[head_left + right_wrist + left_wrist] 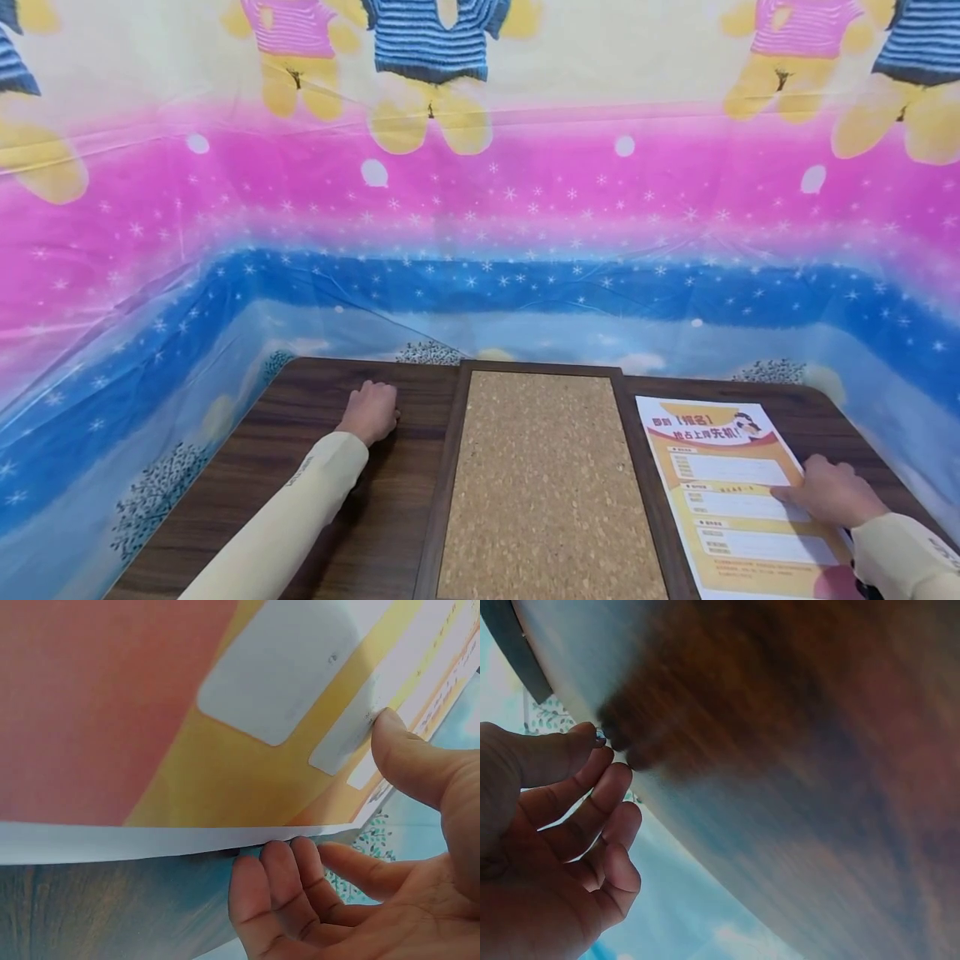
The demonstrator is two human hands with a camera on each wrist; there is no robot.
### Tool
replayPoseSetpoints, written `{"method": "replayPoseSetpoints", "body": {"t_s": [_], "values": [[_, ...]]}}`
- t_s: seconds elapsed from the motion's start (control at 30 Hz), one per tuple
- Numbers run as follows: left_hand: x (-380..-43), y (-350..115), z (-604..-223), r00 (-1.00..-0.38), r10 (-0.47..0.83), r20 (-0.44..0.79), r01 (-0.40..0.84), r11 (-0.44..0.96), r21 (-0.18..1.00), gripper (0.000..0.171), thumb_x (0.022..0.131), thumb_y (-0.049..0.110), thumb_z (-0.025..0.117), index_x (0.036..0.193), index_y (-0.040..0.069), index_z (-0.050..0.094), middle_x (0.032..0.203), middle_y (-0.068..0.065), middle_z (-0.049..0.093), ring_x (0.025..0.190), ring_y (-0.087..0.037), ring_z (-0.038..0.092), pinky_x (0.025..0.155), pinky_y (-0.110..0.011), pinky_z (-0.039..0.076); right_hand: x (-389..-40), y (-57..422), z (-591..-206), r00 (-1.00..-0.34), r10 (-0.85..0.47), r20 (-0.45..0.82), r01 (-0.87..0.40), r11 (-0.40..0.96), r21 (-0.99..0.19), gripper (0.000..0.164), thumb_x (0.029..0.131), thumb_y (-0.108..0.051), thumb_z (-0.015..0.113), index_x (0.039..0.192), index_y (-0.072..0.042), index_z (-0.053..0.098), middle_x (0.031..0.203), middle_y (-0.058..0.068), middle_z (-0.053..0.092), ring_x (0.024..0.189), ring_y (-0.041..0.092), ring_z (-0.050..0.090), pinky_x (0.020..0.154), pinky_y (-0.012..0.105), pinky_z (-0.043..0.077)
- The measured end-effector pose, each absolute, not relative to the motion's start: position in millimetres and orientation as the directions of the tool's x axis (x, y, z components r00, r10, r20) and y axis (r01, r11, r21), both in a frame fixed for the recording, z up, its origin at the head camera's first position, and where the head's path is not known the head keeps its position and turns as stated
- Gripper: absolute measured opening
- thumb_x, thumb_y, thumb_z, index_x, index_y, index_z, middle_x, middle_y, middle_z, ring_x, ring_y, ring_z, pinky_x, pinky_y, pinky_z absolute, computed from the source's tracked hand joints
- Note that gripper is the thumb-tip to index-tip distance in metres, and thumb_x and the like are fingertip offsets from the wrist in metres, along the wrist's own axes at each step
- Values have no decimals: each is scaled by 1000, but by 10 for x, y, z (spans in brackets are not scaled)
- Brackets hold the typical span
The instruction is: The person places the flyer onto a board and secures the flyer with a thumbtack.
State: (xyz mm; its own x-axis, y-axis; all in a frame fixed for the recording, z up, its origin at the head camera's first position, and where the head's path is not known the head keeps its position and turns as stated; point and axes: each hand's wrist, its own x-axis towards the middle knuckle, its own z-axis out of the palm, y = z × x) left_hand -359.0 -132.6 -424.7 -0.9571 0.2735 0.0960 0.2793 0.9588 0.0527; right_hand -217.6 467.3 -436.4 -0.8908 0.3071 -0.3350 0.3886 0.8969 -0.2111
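My left hand [371, 412] is over the left side of the dark wooden table, its palm side hidden in the head view. In the left wrist view its thumb and forefinger pinch a small shiny piece [601, 737], mostly covered by the fingertips, close to the table. A printed paper poster [731, 500] in yellow, orange and white lies on the right. Over its right edge is my right hand [836, 492]. The right wrist view has the thumb [388, 727] on the printed face and the curled fingers [251, 889] along the paper's edge, with tips right at it.
Between the hands, a cork board [551, 487] with a dark frame lies lengthwise on the table [255, 475]. The poster's left side borders the board's frame. Behind and around the table hangs a colourful cloth [480, 217] printed with bears and snowflakes.
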Motion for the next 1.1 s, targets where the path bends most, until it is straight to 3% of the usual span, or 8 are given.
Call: {"method": "replayPoseSetpoints", "body": {"t_s": [0.6, 0.9, 1.1], "values": [[-3623, -1287, -4232, -957, 276, 86, 282, 958, 56, 6, 79, 13, 62, 80, 8, 59, 79, -7, 56, 77, -27, 46, 64, -45, 37, -2156, 4691, -4302, -905, 235, -355, 353, 880, -317, 68, 69, -47, 64, 90, 14, 44, 69, 10, 49, 58, 19, 49, 51, 34, 38], [-3620, -1237, -4246, -949, 298, 101, 303, 952, 47, 7, 78, 14, 63, 80, 9, 60, 79, -7, 56, 77, -27, 48, 64, -44, 37, -2179, 4727, -4333, -895, 247, -373, 384, 851, -358, 81, 65, -49, 67, 100, 19, 38, 77, 16, 50, 65, 23, 52, 54, 38, 41], [-3610, -1231, -4228, -949, 298, 99, 304, 951, 50, 6, 77, 13, 64, 79, 9, 60, 77, -6, 57, 77, -27, 49, 65, -45, 37, -2149, 4727, -4328, -885, 283, -370, 423, 821, -384, 102, 61, -53, 68, 109, 21, 17, 82, 24, 46, 69, 28, 51, 57, 41, 41]]}}
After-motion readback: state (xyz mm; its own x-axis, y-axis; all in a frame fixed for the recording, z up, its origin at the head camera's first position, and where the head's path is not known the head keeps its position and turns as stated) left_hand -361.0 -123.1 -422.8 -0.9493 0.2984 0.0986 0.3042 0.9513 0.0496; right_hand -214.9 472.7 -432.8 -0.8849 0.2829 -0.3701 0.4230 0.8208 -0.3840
